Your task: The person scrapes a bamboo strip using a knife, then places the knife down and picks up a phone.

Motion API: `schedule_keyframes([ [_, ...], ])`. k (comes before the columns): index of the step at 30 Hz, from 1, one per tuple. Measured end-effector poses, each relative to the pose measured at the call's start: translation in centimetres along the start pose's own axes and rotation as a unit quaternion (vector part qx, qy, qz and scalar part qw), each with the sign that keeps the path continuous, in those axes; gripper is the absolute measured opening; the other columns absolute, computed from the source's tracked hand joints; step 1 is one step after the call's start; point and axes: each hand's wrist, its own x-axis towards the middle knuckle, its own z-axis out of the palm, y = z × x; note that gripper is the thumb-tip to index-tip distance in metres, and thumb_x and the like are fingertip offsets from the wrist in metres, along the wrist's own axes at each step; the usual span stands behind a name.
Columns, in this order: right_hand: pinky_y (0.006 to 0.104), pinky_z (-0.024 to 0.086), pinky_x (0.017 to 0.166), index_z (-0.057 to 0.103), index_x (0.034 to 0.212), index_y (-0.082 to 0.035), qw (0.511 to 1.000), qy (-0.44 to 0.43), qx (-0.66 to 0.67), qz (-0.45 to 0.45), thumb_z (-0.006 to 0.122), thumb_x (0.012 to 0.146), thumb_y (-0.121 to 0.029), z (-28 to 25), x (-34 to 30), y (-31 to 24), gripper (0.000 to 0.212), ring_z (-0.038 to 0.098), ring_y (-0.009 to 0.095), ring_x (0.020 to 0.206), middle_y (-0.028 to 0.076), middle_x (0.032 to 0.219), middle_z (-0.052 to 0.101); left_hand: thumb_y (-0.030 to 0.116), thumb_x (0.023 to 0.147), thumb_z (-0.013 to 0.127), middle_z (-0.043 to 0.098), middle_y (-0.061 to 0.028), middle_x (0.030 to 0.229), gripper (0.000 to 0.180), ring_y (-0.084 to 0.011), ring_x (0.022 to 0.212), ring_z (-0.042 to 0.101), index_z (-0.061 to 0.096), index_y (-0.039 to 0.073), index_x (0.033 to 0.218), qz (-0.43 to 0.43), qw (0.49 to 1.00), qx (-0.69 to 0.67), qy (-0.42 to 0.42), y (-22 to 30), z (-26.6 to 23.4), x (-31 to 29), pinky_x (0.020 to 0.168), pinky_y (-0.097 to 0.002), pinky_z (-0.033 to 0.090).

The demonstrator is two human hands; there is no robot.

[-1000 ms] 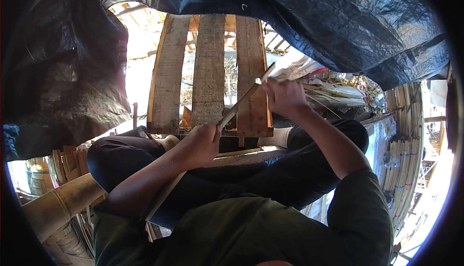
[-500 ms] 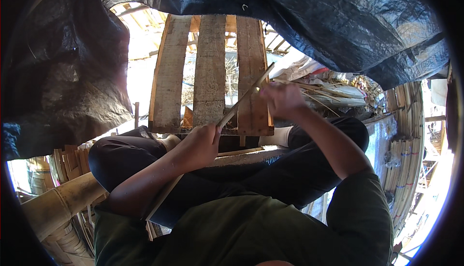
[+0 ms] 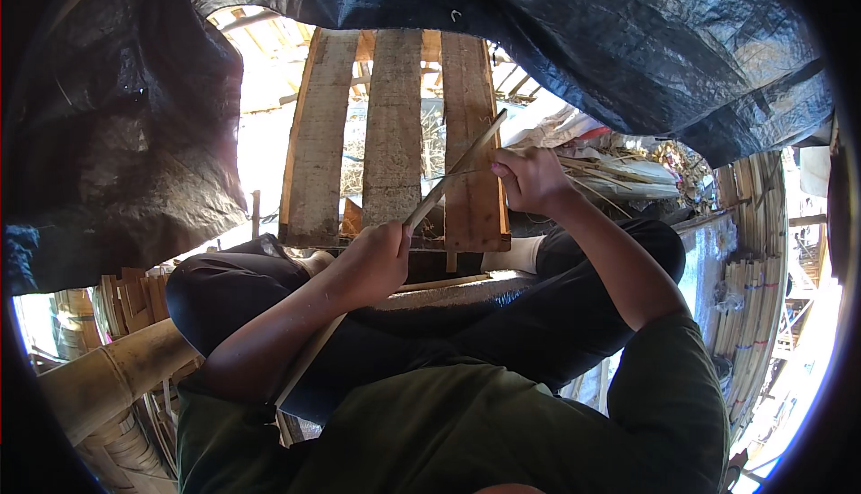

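Note:
A long, narrow bamboo strip (image 3: 459, 169) slants up and to the right in front of the wooden slats. My left hand (image 3: 381, 256) is closed around its middle. The strip's lower part passes under my left forearm and shows again above my thigh. To the right of the strip, my right hand (image 3: 529, 177) is closed, with its thumb toward the strip. Between that thumb and the strip runs a faint thin line, too fine to tell whether it is a sliver or a blade. What sits inside the right fingers is hidden.
A slatted wooden stand (image 3: 392, 126) rises before my crossed legs. Dark plastic sheeting (image 3: 628, 36) hangs overhead and down the left. A thick bamboo pole (image 3: 121, 368) lies at left. Bundled strips (image 3: 749, 314) stand at right, and loose strips (image 3: 610, 171) lie beyond my right hand.
My right hand, blurred before, is now sharp and slightly farther right and away from the strip. The left hand keeps its hold, and the strip has shifted only slightly.

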Motion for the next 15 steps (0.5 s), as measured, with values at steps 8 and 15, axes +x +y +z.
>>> schedule_keyframes([
  [8, 0.0416, 0.043, 0.043, 0.058, 0.086, -0.009, 0.999, 0.015, -0.018, 0.048, 0.055, 0.090, -0.019, -1.0, 1.6, -5.3, 0.011, 0.056, 0.031, 0.045, 0.010, 0.052, 0.055, 0.023, 0.100, 0.039, 0.060, -0.0300, 0.078, 0.031, -0.0477, 0.079, 0.060, 0.051, -0.006, 0.093, 0.012, 1.000, 0.005, 0.007, -0.2, -0.4, 0.0, 0.069, -0.0511, 0.044],
  [15, 0.0419, 0.053, 0.061, 0.061, 0.112, -0.015, 0.961, -0.153, -0.153, 0.174, 0.053, 0.090, -0.020, -1.1, 2.7, 1.1, 0.025, 0.068, 0.025, 0.064, 0.010, 0.069, 0.067, 0.022, 0.101, 0.039, 0.060, -0.0301, 0.077, 0.031, -0.0485, 0.079, 0.060, 0.050, -0.005, 0.091, -0.005, 1.000, -0.003, 0.001, -0.2, -0.2, -0.2, 0.068, -0.0521, 0.043],
])
